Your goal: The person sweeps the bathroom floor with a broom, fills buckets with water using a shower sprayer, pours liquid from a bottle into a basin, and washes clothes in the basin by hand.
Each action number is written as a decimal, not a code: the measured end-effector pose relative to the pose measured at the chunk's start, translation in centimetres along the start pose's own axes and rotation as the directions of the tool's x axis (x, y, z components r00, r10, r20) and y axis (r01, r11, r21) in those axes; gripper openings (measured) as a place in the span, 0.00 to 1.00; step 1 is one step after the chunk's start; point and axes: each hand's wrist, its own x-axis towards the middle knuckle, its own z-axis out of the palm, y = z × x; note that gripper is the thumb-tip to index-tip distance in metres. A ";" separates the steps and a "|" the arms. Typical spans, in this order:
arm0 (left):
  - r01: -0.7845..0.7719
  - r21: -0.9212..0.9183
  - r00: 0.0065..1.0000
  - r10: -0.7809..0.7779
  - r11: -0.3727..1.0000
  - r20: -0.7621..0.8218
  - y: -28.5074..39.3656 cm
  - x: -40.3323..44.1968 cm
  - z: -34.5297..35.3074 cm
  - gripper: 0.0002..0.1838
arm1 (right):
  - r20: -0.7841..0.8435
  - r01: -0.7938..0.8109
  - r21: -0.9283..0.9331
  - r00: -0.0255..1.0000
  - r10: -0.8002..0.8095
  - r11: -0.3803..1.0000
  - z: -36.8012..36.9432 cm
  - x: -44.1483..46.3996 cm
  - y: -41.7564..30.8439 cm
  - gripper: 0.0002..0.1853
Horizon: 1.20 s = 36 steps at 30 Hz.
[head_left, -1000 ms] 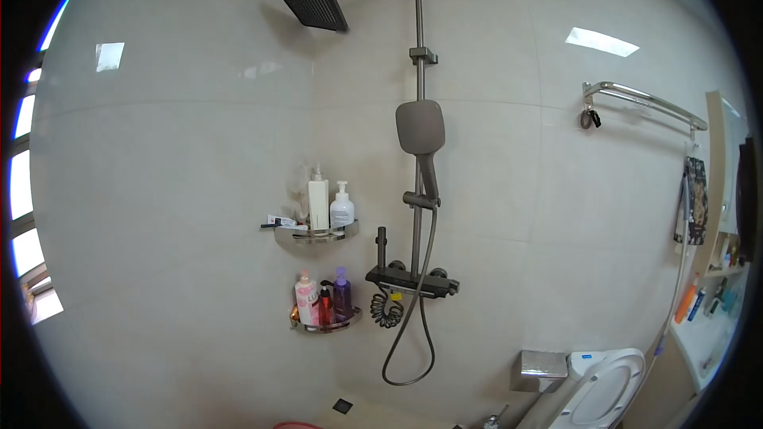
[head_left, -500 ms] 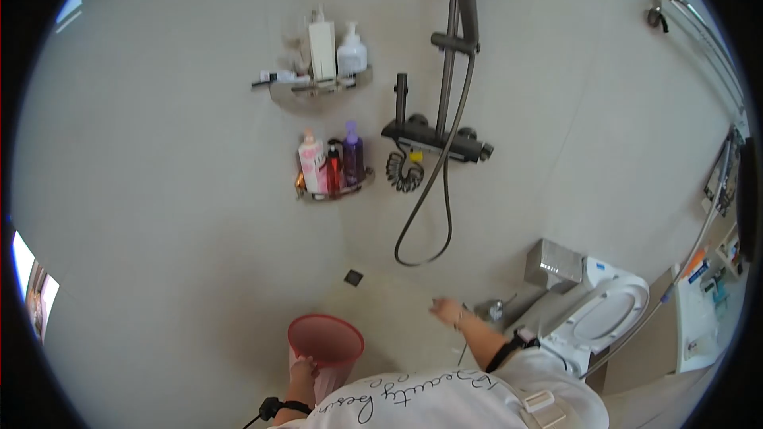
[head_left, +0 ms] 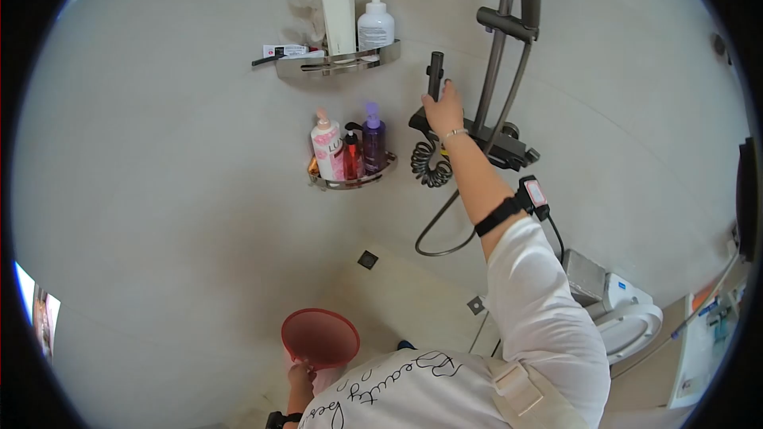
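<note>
My left hand [head_left: 300, 372] grips the near rim of a pink-red bucket [head_left: 322, 342], which is low in front of me with its mouth facing up. My right hand [head_left: 445, 110] is up at the wall, its thumb and fingers closed around the lower part of a dark handheld sprayer [head_left: 435, 70]. The sprayer stands upright at the left end of the dark shower mixer [head_left: 502, 151]. Below it hangs a coiled black hose [head_left: 429, 165]. The palm side of the right hand is hidden.
Two corner shelves [head_left: 350, 67] hold pump bottles, including a white bottle [head_left: 376, 25] and a purple bottle [head_left: 373, 143]. A shower hose [head_left: 445, 253] loops down the wall. A toilet [head_left: 632, 330] stands at right. Floor drains [head_left: 367, 260] show below.
My right hand has risen from low over the floor to the handheld sprayer and closed around it. My left hand stays on the bucket, which is tilted slightly differently. The view has shifted.
</note>
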 end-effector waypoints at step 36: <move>0.242 -0.373 0.928 -0.326 0.896 -0.182 4.5 -3.7 2.0 0.10 | 0.878 0.043 0.353 0.329 -0.347 0.935 3.2 -24.9 -0.8 0.35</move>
